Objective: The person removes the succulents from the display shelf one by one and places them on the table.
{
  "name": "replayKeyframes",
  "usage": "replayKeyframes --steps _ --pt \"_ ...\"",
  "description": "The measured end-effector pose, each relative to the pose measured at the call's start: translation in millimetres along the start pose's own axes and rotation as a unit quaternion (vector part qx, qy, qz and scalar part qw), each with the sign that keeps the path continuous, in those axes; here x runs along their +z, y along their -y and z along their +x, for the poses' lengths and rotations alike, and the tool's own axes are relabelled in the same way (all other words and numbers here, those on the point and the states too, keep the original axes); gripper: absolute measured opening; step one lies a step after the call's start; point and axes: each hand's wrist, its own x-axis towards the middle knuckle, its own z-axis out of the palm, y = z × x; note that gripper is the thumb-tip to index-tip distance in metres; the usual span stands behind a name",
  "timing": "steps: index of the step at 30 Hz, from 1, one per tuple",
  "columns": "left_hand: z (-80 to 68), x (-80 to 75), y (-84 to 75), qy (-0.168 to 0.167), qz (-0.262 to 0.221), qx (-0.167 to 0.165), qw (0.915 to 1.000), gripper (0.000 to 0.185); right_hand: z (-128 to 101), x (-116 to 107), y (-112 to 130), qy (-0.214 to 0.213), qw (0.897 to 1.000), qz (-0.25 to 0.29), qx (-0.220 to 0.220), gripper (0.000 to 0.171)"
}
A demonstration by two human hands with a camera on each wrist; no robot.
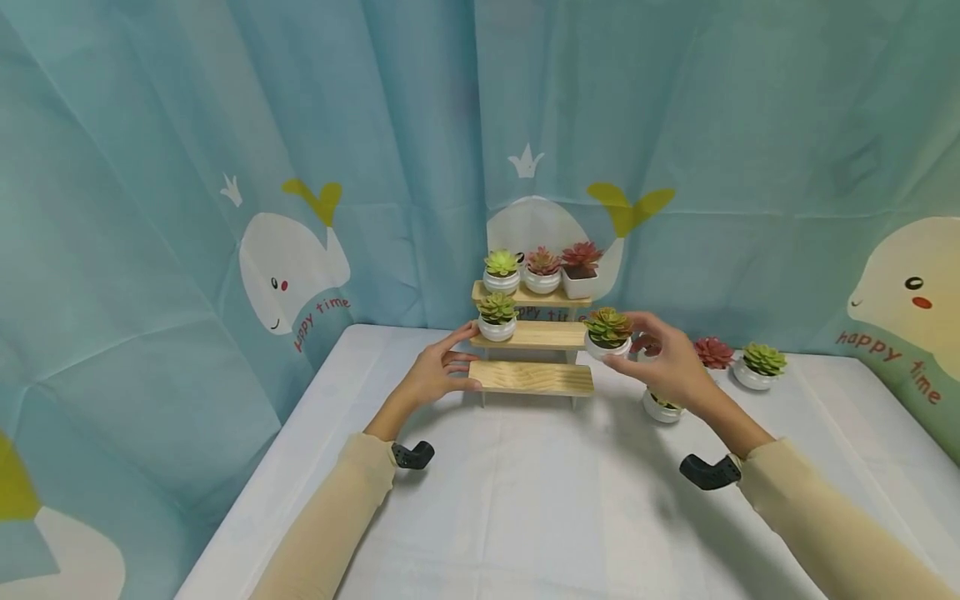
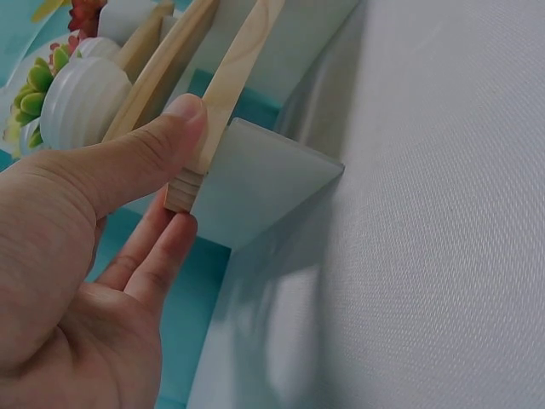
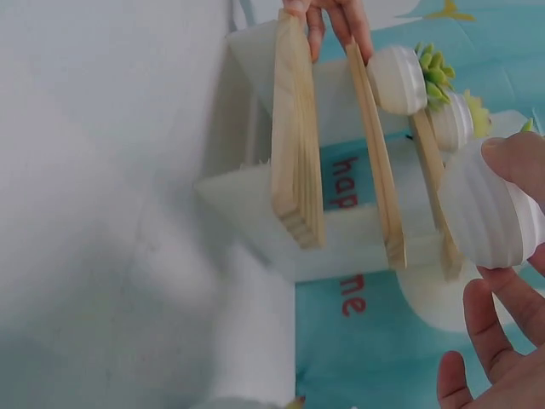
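A three-tier wooden shelf stand [image 1: 531, 379] with pale side panels stands at the back of the table. My left hand [image 1: 435, 371] grips the left end of its bottom board, thumb on one side and fingertips on the other in the left wrist view. Between thumb and fingers, my right hand [image 1: 678, 367] holds a green, red-tipped succulent in a round white pot [image 1: 608, 335], raised by the middle board's right end. On that board's left end sits a green potted succulent [image 1: 497, 317]. The top board bears a light green succulent [image 1: 502, 271], a reddish one [image 1: 543, 271] and a dark red one in a square pot [image 1: 580, 282].
Right of the stand, a red succulent [image 1: 714, 352] and a green potted succulent [image 1: 760, 367] stand on the white-covered table [image 1: 540, 500]. Another white pot [image 1: 663, 409] is partly hidden below my right hand. A blue whale-print curtain [image 1: 420, 125] hangs close behind.
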Motion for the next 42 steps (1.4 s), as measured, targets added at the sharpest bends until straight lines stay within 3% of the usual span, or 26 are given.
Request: replayKeyframes --steps 15,24,42 --pt "1.2 -0.1 -0.9 -0.001 -0.007 -0.004 1.0000 0.091 -25 -25 -25 -0.033 0.999 -0.030 0.018 0.067" --pt "1.2 -0.1 -0.3 0.002 -0.009 -0.004 1.0000 0.091 -44 -40 -40 -0.038 0.999 -0.016 0.020 0.065" --pt "0.6 -0.7 -1.1 0.004 -0.012 -0.004 0.9999 0.089 -73 -63 -73 -0.062 0.995 -0.050 0.057 0.071"
